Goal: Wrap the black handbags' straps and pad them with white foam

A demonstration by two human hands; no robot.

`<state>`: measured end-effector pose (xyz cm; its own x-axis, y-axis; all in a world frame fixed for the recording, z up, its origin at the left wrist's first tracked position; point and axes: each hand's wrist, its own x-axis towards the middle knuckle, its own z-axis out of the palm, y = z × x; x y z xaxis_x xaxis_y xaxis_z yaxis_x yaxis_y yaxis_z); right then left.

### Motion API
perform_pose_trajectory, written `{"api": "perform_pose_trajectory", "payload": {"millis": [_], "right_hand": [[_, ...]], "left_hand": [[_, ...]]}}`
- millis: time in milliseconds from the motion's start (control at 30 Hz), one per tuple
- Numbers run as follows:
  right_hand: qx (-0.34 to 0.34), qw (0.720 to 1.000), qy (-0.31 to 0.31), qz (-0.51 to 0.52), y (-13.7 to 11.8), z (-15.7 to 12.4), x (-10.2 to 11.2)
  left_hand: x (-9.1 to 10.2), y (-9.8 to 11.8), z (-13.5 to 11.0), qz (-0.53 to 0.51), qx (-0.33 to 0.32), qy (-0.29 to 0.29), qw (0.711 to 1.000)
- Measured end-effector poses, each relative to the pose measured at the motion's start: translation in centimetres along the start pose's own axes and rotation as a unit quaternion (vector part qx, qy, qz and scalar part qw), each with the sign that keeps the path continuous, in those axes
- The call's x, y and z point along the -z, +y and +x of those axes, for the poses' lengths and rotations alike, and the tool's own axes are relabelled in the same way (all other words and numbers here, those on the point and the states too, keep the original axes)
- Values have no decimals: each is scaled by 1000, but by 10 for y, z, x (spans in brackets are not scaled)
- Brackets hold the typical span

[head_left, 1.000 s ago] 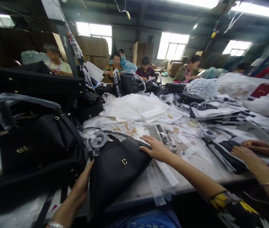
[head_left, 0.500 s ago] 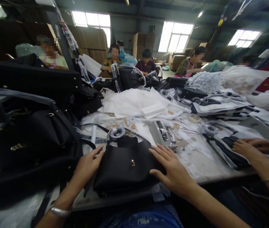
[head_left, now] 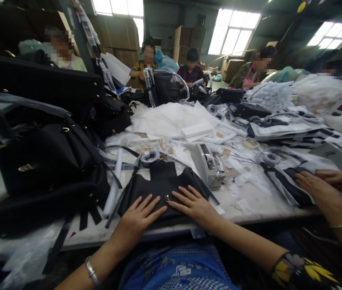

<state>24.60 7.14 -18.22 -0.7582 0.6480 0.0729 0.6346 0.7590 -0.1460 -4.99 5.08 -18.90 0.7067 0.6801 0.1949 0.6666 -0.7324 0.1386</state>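
A black handbag (head_left: 147,183) with a small gold clasp lies flat in front of me, its flap spread toward the far side. My left hand (head_left: 139,219) rests on the near left of its front panel, fingers stretched out. On the right of the clasp, my right hand (head_left: 195,209) lies flat with spread fingers. Neither hand grips anything. A coiled strap in clear wrap (head_left: 150,158) sits at the bag's far edge. Just right of the bag stands a grey tape dispenser (head_left: 209,165), and a white roll (head_left: 113,183) lies to its left.
Several black handbags (head_left: 53,157) are piled at the left. White sheets (head_left: 171,121) lie mid-table. At the right, a co-worker's hands (head_left: 319,189) touch a black bag piece (head_left: 292,183). Across the table, several people work among wrapped bags. The table's front edge (head_left: 98,241) runs close to me.
My hands have moved from the bag's two sides inward onto its front panel. The bag now lies flatter, with its flap showing beyond. The view has tilted down slightly.
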Motion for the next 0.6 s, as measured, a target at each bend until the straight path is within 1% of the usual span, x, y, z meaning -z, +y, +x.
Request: {"api": "perform_pose_trajectory", "payload": {"millis": [33,100,167,233,300,367,400,433,500,533,567,600], "right_hand": [[-1,1000,-2,18,0,-2,-6],[-2,998,-5,60,0,-4,-10],[-2,995,-6,102,0,-4,-6],[-4,990,-9,142,-2,-4,0],[-19,985,0,171,-6,-1,5],[-43,982,33,179,-9,5,10],[-40,982,44,181,-8,10,13],[-22,982,43,183,-5,18,18],[26,981,21,194,11,36,34],[34,980,19,195,25,46,44],[15,982,29,188,44,57,56],[-28,983,53,171,65,69,68]], "left_hand": [[-4,4,-3,16,5,5,1000],[-9,15,-6,48,21,11,999],[-12,26,-4,76,36,21,996],[-16,34,1,100,35,38,994],[-20,36,4,126,27,54,990],[-26,34,4,160,17,75,984],[-30,32,4,180,13,88,980],[-33,29,4,199,7,102,975],[-41,20,3,232,-10,126,964],[-46,16,3,244,-20,136,960],[-51,12,3,252,-34,145,956],[-55,9,4,256,-45,154,953]]}}
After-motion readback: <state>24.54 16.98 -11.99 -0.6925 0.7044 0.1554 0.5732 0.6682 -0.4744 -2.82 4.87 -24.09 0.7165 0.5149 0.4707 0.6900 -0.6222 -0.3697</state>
